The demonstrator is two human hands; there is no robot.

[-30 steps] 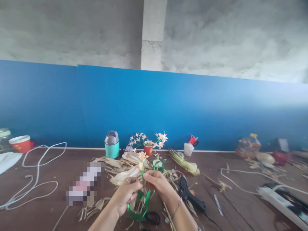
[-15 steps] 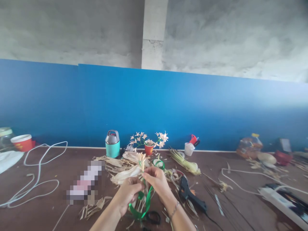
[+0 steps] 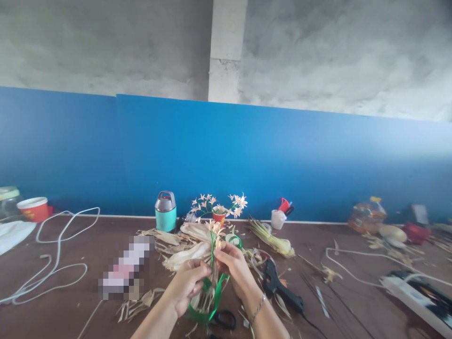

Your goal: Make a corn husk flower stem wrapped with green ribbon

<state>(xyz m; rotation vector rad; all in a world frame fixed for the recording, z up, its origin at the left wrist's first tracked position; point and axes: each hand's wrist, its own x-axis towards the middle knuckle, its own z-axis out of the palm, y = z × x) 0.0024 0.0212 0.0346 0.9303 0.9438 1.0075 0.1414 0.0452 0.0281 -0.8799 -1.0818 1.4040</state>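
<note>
A green-wrapped flower stem (image 3: 212, 249) with pale husk petals at its top stands upright between my hands. My left hand (image 3: 189, 282) pinches the stem low down, thumb against fingers. My right hand (image 3: 233, 266) is closed at a pale flower on the stem's right side, a little higher. Green tape (image 3: 216, 301) hangs in a loop below both hands. Dried corn husks (image 3: 187, 256) lie spread behind them. Black-handled scissors (image 3: 225, 320) rest under the tape, their blades hidden.
Beyond the husks stands a red pot (image 3: 219, 218) of similar flowers, beside a turquoise flask (image 3: 165, 216). A black glue gun (image 3: 280, 287) lies to the right, near a power strip (image 3: 413, 301). White cable (image 3: 58, 254) coils at the left. A blue partition (image 3: 247, 155) closes off the back.
The stem's petals now show more openly, and the flower top has shifted slightly right. My right hand has moved a little to the right; my left hand keeps its pinch.
</note>
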